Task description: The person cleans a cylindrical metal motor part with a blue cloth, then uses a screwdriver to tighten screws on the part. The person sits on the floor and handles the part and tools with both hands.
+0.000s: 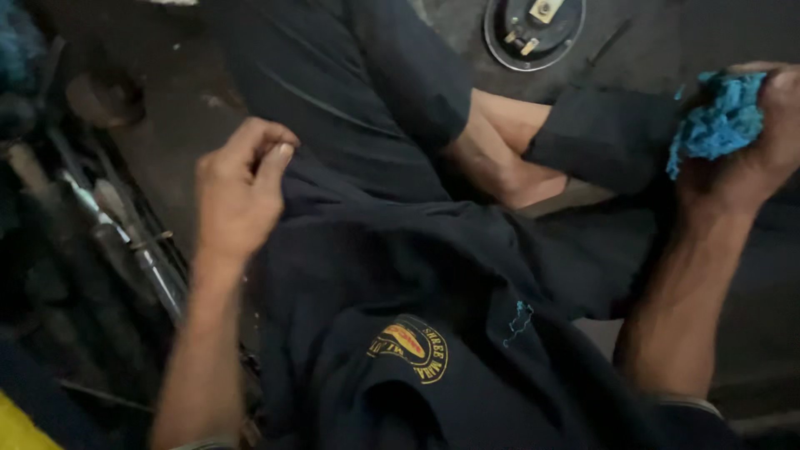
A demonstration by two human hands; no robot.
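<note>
left hand [237, 187] pinching together on dark cloth [400, 275] at 9 o'clock | right hand [750, 142] clenching crumpled blue rag [717, 117] at 2 o'clock, frame edge | tools [125, 233] crowding left side

A: Any packages, signs or screens here?

B: None. Only 1 label of a sort: a round badge [410, 347] on the dark shirt [467, 367], low in the middle of the view.

A: Its colours?

B: Yellow ring with lettering, an orange-red oval inside, on dark cloth. It is creased, so part of it folds out of sight.

A: Anything else?

B: A round gauge [534, 30] at the top edge, grey-rimmed with a dark face; too blurred to tell more.
</note>
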